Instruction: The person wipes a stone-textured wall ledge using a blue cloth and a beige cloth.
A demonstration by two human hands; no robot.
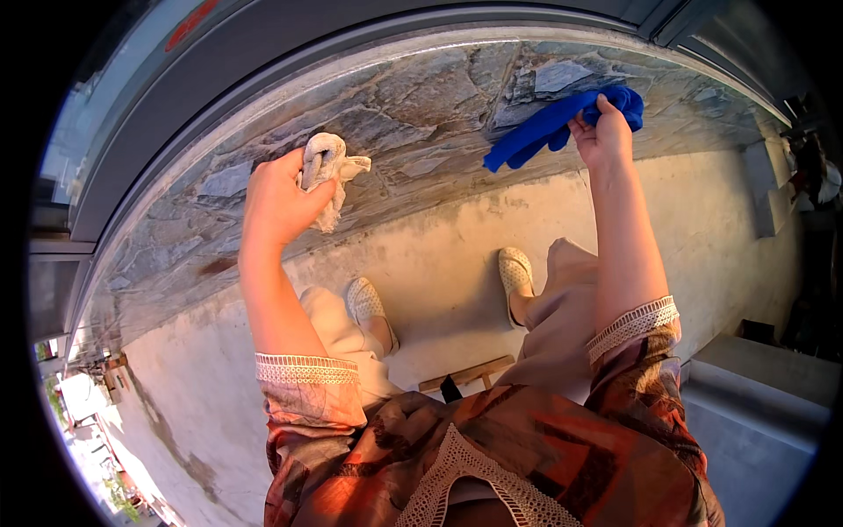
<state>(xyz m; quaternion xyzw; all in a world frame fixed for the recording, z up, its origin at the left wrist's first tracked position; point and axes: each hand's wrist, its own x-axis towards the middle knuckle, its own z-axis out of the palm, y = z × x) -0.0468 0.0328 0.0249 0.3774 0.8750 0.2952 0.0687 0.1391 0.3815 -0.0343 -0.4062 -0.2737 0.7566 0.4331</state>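
Observation:
Bunched in my left hand [273, 204] is a worn, off-white cloth [325, 158] with a frayed lower end, its exact kind not clear. My right hand [607, 135] grips a bright blue fabric item [537, 132], perhaps a towel; its longer end stretches left and a folded part bulges past my fingers. Both hands are raised in front of the stone-faced lower wall [428, 92], wide apart from each other. Whether either cloth touches the stone cannot be told.
A pale ledge [454, 39] and grey metal frame [178, 99] run above the stone. My woven shoes [365, 300] stand on the concrete floor [441, 290]. Below me is a wooden stool or bench [497, 365]. A concrete step [764, 369] lies at right; dim clutter [813, 171] fills the far right.

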